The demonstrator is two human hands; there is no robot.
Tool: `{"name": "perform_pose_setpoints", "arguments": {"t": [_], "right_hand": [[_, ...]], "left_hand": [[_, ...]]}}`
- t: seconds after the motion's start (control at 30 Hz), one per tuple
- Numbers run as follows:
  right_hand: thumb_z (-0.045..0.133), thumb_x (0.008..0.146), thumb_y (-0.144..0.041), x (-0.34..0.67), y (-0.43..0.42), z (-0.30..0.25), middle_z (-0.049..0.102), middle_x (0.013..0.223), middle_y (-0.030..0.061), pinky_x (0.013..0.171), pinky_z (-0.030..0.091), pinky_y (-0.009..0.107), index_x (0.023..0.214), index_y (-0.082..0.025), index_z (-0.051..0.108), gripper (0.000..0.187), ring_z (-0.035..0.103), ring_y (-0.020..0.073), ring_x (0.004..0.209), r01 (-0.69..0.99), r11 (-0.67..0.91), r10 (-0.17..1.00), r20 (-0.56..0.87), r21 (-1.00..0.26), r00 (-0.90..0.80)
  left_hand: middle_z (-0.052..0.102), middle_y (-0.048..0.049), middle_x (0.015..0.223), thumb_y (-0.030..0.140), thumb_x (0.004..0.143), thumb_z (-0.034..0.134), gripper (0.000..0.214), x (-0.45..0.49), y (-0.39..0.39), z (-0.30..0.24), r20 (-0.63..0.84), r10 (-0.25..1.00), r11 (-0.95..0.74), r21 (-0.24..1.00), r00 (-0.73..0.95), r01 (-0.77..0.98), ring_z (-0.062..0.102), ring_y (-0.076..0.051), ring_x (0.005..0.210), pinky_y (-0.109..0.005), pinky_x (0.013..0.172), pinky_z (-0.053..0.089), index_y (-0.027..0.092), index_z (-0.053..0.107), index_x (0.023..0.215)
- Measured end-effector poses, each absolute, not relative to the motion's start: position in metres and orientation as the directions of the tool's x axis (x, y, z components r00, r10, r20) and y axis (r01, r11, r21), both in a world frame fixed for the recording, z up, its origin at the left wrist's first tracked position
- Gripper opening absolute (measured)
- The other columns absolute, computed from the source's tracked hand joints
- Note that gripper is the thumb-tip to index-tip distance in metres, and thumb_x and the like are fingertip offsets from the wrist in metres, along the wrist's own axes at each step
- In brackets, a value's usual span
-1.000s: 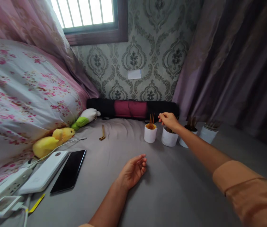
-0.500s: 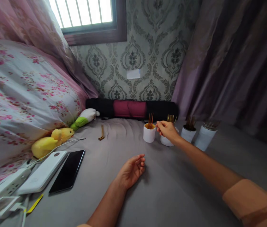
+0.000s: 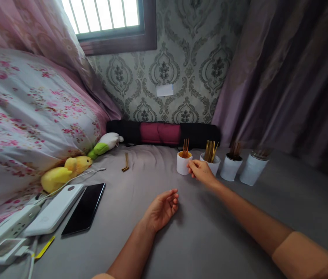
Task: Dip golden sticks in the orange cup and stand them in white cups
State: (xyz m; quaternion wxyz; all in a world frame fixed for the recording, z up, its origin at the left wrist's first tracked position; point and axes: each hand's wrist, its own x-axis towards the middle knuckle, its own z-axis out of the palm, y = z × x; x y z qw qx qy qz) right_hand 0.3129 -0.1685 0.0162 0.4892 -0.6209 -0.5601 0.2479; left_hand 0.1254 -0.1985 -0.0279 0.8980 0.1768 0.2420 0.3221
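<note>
My left hand (image 3: 162, 210) rests on the grey sheet, palm turned up, its fingers loosely curled with nothing in them. My right hand (image 3: 200, 170) is closed, thumb and fingertips together beside the first white cup (image 3: 183, 166); whether it touches the cup or pinches something small I cannot tell. Thin orange-brown sticks (image 3: 185, 148) stand upright in that cup. Behind my right hand, partly hidden, is a second white cup (image 3: 214, 166) with golden sticks (image 3: 210, 151). A third white cup (image 3: 231, 168) and a taller white container (image 3: 252, 170) also hold thin sticks, blurred in the last.
Thin golden pieces (image 3: 125, 162) lie on the sheet. To the left are a black phone (image 3: 84, 209), a white power bank (image 3: 55, 209), a power strip (image 3: 18, 224) with cables, and plush toys (image 3: 66, 173). A black and maroon roll (image 3: 159, 133) lies along the wall.
My right hand has moved down and slightly left, from near the first cup's rim to its lower side, uncovering more of the second cup. My left hand stays in place.
</note>
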Motion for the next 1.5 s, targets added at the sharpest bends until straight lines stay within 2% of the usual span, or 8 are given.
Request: {"name": "perform_pose_setpoints", "arguments": {"t": [0.47, 0.83, 1.17, 1.5], "right_hand": [[0.037, 0.079, -0.043, 0.288, -0.173, -0.035, 0.054, 0.051, 0.0, 0.039, 0.037, 0.02, 0.067, -0.016, 0.056, 0.035, 0.049, 0.0096, 0.037, 0.472, 0.055, 0.92, 0.228, -0.88, 0.319], [0.036, 0.08, -0.043, 0.289, -0.18, -0.043, 0.056, 0.053, 0.0006, 0.04, 0.036, 0.022, 0.07, -0.017, 0.056, 0.034, 0.049, 0.0112, 0.04, 0.5, 0.127, 0.915, 0.296, -0.857, 0.274], [0.036, 0.08, -0.043, 0.29, -0.179, -0.045, 0.054, 0.05, 0.0, 0.042, 0.034, 0.021, 0.068, -0.015, 0.056, 0.037, 0.047, 0.0103, 0.041, 0.501, 0.148, 0.913, 0.312, -0.853, 0.262], [0.037, 0.08, -0.042, 0.289, -0.179, -0.045, 0.054, 0.052, 0.0006, 0.042, 0.033, 0.021, 0.069, -0.014, 0.057, 0.036, 0.048, 0.0104, 0.041, 0.485, 0.112, 0.924, 0.27, -0.867, 0.27]], "left_hand": [[0.057, -0.0033, 0.069, 0.013, 0.074, 0.054, 0.009, 0.126, -0.2, -0.025, -0.331, 0.673, 0.724, 0.475, 0.661, -0.5, 0.051, -0.005, 0.054, -0.016, 0.048, 0.04, 0.009, 0.056, 0.082], [0.058, -0.0034, 0.07, 0.015, 0.073, 0.055, 0.01, 0.126, -0.199, -0.024, -0.323, 0.671, 0.721, 0.496, 0.667, -0.484, 0.051, -0.005, 0.055, -0.016, 0.05, 0.04, 0.009, 0.056, 0.081], [0.056, -0.0018, 0.064, 0.011, 0.071, 0.054, 0.005, 0.119, -0.172, -0.014, -0.411, 0.778, 0.608, 0.681, 0.475, -0.408, 0.048, -0.004, 0.049, -0.015, 0.048, 0.039, 0.01, 0.055, 0.076], [0.054, -0.0016, 0.065, 0.011, 0.072, 0.053, 0.002, 0.105, -0.127, -0.011, -0.399, 0.866, 0.464, 0.865, 0.302, -0.189, 0.049, -0.004, 0.048, -0.015, 0.047, 0.04, 0.011, 0.051, 0.074]]}}
